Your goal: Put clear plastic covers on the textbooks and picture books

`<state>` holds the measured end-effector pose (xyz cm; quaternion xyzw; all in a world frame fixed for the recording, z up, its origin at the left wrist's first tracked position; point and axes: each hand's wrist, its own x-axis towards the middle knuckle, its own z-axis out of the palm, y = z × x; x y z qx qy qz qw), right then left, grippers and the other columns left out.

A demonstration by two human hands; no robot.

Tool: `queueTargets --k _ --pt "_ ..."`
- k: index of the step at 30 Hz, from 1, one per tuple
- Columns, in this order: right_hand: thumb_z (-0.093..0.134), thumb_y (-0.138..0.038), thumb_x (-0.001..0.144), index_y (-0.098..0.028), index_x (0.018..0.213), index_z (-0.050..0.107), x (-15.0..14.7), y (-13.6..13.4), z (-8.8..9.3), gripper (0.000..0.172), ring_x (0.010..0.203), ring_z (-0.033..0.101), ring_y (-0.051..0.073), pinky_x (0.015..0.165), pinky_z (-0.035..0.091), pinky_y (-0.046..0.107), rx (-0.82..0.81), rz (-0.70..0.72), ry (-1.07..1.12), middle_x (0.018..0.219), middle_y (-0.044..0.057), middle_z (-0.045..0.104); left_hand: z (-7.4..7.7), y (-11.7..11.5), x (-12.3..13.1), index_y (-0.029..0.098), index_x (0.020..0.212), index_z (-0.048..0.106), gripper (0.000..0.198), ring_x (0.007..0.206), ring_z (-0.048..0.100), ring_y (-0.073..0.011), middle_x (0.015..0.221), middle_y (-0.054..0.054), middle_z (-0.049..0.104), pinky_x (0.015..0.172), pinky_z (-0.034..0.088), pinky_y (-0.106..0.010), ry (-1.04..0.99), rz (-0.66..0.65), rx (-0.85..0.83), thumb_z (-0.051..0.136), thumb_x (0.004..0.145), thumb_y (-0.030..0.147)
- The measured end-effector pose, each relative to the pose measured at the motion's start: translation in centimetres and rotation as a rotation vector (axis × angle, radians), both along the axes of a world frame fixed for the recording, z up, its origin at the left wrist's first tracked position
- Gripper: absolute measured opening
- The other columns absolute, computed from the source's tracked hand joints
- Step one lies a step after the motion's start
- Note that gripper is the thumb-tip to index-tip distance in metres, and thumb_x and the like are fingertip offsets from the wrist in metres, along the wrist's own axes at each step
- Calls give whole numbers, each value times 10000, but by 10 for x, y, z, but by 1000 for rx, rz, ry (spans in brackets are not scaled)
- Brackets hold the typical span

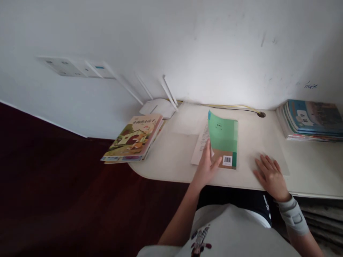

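Observation:
A green paperback book point(223, 139) lies on the pale desk point(166, 160), its back cover with a barcode facing up and lifted, and white pages point(203, 144) show at its left side. My left hand point(205, 167) pinches the book's lower edge between thumb and fingers. My right hand point(270, 176) rests flat on the desk to the right of the book, fingers spread, touching nothing else. A grey wrist brace point(293, 216) wraps my right forearm.
A picture book point(132, 137) overhangs the desk's left edge, above a dark wooden floor point(61, 178). A stack of books point(311, 119) stands at right. A white router point(158, 108) with several antennas sits behind, near a yellow cable point(230, 106) and a desk grommet point(261, 114).

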<state>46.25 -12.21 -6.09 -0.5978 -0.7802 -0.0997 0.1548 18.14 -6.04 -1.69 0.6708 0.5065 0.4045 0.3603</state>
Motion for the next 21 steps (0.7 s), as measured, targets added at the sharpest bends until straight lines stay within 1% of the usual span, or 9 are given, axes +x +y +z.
queueTargets --k 1,2,3,5,7,8,10,14,21 --pt "464 -388 895 -190 1259 523 0 0 0 419 1278 408 291 1010 346 495 -1 1 18 1362 136 481 -3 0 12 224 1469 24 713 1407 142 -228 1544 -113 114 1128 209 -432 72 -1 54 433 886 268" --pt "467 -385 893 -187 1265 516 0 0 0 424 1284 401 288 1011 351 489 5 -5 46 1362 139 479 -6 0 24 225 1469 44 659 1411 110 -225 1545 -109 110 1131 199 -442 157 -18 114 376 900 206" --pt "466 -378 892 -184 1273 507 1 0 0 429 1288 395 286 1011 356 487 17 -22 84 1359 142 479 -8 0 36 229 1466 95 621 1413 91 -228 1543 -104 127 1131 199 -454 247 -54 178 333 898 144" --pt "450 -351 897 -183 1297 481 3 1 -1 435 1286 395 283 1007 364 497 58 -94 183 1345 148 488 -8 -1 58 237 1431 255 583 1412 84 -250 1524 -94 214 1122 210 -487 431 -164 310 310 877 65" --pt "418 -318 906 -191 1319 456 6 1 -3 434 1270 413 283 999 374 519 109 -191 302 1324 150 502 -6 -2 76 237 1356 406 516 1405 121 -282 1480 -88 327 1107 222 -526 591 -251 426 341 875 62" --pt "399 -303 910 -193 1324 450 7 1 -4 431 1262 422 282 995 381 525 131 -231 358 1317 150 507 -5 -2 83 234 1319 455 475 1398 154 -296 1456 -87 371 1098 227 -546 654 -275 469 358 881 77" --pt "365 -281 916 -188 1326 449 9 0 -5 428 1261 422 283 990 394 529 152 -281 443 1320 155 501 -4 -2 95 228 1263 514 408 1381 211 -320 1431 -85 411 1078 241 -580 742 -292 522 381 892 118" --pt "320 -240 920 -163 1308 469 9 0 -7 423 1274 409 276 1009 388 527 129 -320 486 1337 160 485 -7 -2 112 219 1194 571 339 1354 270 -349 1418 -86 430 1053 267 -608 815 -302 557 401 904 180" --pt "307 -201 905 -154 1327 447 8 1 -6 447 1284 402 258 1025 384 511 116 -308 500 1328 157 497 -14 -7 132 211 1116 620 290 1344 299 -339 1387 -95 467 1056 256 -620 807 -397 593 434 894 200"
